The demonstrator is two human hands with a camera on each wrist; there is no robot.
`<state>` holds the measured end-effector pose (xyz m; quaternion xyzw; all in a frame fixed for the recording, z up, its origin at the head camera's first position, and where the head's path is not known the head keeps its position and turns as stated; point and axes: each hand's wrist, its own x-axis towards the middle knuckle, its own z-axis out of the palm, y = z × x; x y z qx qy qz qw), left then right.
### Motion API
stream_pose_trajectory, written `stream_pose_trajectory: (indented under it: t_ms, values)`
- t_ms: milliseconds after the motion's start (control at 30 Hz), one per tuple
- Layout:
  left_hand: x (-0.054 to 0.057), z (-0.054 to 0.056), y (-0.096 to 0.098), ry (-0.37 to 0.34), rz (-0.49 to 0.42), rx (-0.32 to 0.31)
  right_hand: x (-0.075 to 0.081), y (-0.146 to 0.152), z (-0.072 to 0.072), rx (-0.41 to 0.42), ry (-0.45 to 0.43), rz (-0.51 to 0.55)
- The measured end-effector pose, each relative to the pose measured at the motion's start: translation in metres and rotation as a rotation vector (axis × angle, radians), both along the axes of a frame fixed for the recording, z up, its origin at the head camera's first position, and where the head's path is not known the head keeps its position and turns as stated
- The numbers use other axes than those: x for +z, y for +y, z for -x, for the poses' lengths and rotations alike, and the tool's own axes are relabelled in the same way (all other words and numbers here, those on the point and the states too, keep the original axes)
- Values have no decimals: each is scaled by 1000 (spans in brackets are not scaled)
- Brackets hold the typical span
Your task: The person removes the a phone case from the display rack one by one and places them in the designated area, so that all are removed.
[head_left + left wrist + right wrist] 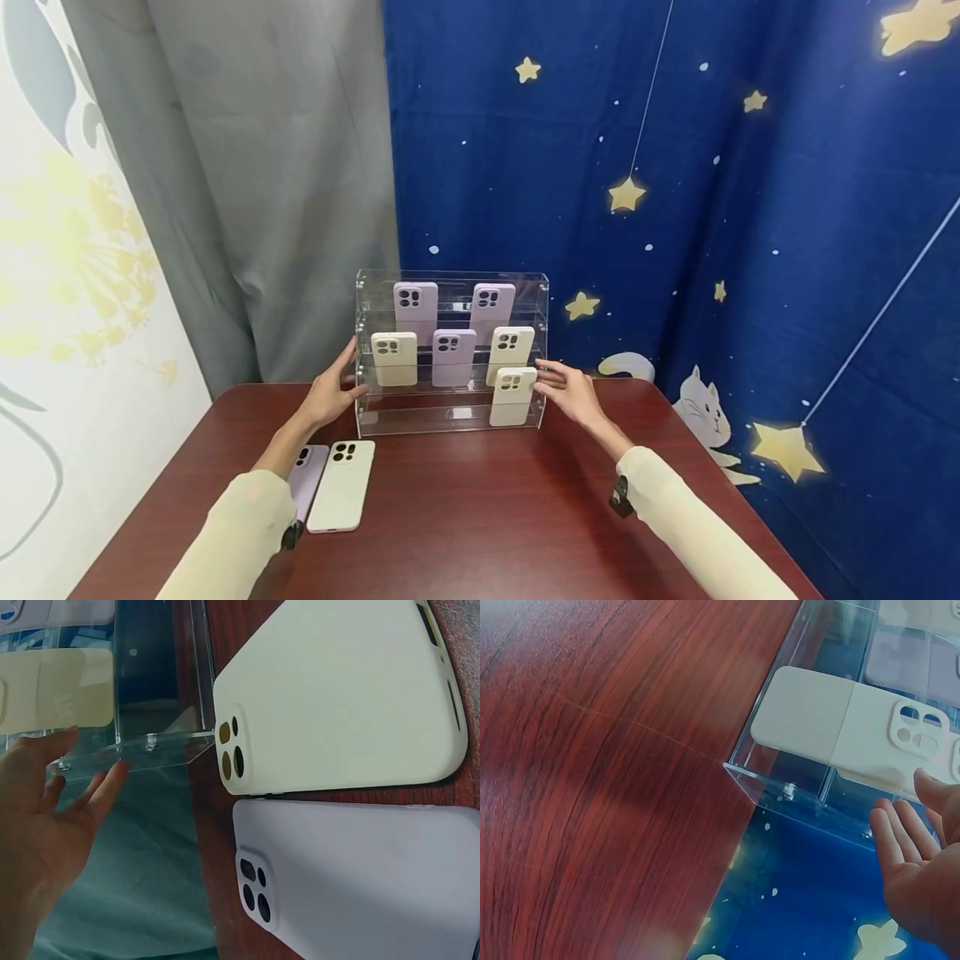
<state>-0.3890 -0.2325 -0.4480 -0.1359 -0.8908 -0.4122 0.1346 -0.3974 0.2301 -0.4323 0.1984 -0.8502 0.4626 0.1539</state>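
A clear acrylic tiered display rack (427, 421) stands at the back of the table with phone cases on its tiers. My left hand (327, 398) is at the rack's left side panel, thumb toward the front and fingers along the outside. At the right side panel, my right hand (573, 393) has its fingers extended, thumb close to a white phone case (512, 398) on the lowest tier. The middle tier bears a white case (394, 360), a lilac case (453, 358) and another white case (511, 346). Two lilac cases, left (417, 304) and right (492, 302), stand on top.
On the reddish-brown table (465, 508), a white phone case (342, 487) lies at the left beside a lilac phone case (367, 877), partly covered by my left forearm in the head view. Behind the table hang a grey curtain (300, 167) and a blue star-patterned curtain (510, 167).
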Motion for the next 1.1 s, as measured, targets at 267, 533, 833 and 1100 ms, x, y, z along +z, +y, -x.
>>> stream_pose_trajectory:
  t_ms: [267, 533, 833, 1100]
  values:
    - [-2, 1, -3, -12, -52, -28, -2, -8, 1, -13, -6, 1]
    - [0, 3, -3, -86, -146, -60, -4, -8, 5, -37, 12, 11]
    - [-5, 6, -1, -82, -139, -71, -8, -8, 11, -79, 53, 10]
    - [-2, 3, 0, -109, -152, -59, -6, -12, 10, -86, 68, 3]
